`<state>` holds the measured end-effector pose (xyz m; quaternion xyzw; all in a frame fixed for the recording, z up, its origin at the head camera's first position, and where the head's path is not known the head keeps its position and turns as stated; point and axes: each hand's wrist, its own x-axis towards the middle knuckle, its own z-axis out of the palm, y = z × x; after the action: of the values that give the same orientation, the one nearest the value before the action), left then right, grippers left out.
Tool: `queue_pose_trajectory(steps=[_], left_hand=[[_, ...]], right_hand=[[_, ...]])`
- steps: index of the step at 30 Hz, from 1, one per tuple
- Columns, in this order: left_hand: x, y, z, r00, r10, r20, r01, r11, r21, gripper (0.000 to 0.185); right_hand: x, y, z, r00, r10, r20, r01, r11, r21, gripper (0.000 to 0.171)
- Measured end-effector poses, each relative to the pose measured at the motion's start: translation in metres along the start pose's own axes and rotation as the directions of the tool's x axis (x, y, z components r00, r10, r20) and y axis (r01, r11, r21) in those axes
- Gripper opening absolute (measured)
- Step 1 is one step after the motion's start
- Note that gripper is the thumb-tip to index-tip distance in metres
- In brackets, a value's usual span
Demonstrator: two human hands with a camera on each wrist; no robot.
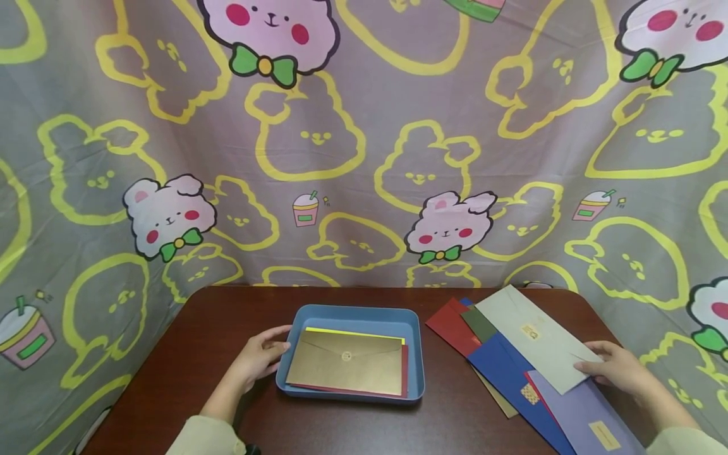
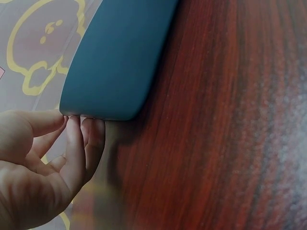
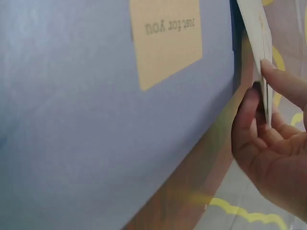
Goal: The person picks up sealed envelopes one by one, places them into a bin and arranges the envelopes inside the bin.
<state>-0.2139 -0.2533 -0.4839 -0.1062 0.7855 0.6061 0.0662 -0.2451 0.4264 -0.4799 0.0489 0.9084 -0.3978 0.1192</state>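
The right hand (image 1: 617, 371) pinches the white envelope (image 1: 543, 344) by its four o'clock end, at three o'clock from the tray (image 1: 355, 313). The left hand (image 1: 258, 359), fingers relaxed, touches the tray's nine o'clock side.

Cartoon outlines (image 1: 357, 136) in yellow pattern the grey cloth (image 1: 347, 196) as a plain blue tray (image 1: 364, 319), a gold envelope (image 1: 347, 371), a pale envelope (image 1: 540, 347), a lavender envelope (image 1: 582, 414) and a royal-blue envelope (image 1: 509, 366) colour the red-brown, wood-grained table (image 1: 455, 411).
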Motion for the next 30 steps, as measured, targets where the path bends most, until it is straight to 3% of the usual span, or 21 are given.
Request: queue_pose_trajectory(steps=[4,11,20,26,30], left_hand=[[0.000,0.001,0.000,1.000,0.001,0.001,-0.001,1.000,0.000,0.043],[-0.001,0.001,0.000,1.000,0.002,0.001,-0.002,1.000,0.000,0.042],[0.000,0.000,-0.001,1.000,0.002,0.014,-0.002,1.000,-0.009,0.043],[0.001,0.000,-0.001,1.000,-0.010,0.002,0.010,1.000,-0.008,0.042],[0.002,-0.001,-0.001,1.000,-0.010,0.008,0.010,1.000,-0.009,0.043]], right_hand=[[-0.003,0.004,-0.002,0.999,0.011,0.048,-0.020,0.980,0.199,0.075],[-0.007,0.008,-0.007,0.994,-0.013,0.109,-0.043,0.869,0.493,0.061],[-0.008,0.011,-0.009,0.991,-0.034,0.129,-0.057,0.767,0.639,0.023],[-0.009,0.012,-0.007,0.993,-0.043,0.113,-0.048,0.720,0.693,0.034],[-0.009,0.017,-0.006,0.994,-0.069,0.083,-0.018,0.652,0.758,0.039]])
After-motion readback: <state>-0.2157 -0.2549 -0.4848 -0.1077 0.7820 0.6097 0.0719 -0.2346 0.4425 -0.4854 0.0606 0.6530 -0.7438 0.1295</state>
